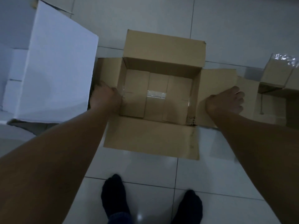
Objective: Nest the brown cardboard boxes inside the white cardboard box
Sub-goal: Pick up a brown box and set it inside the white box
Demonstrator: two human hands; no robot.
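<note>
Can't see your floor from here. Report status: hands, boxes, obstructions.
Both hands, left, right, on open brown box side flaps. White box at left. Second brown box right, touching flap.

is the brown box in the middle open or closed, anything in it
Open and empty. All four flaps of the middle brown box are folded outward, and its taped bottom is bare. The left hand and right hand rest on the side flaps.

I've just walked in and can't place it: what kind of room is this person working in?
Probably an indoor room in a home or storeroom, though that is uncertain. The floor is glossy pale tile, the person stands in dark socks, and open cardboard boxes, one brown box and one white box, sit on it.
</note>
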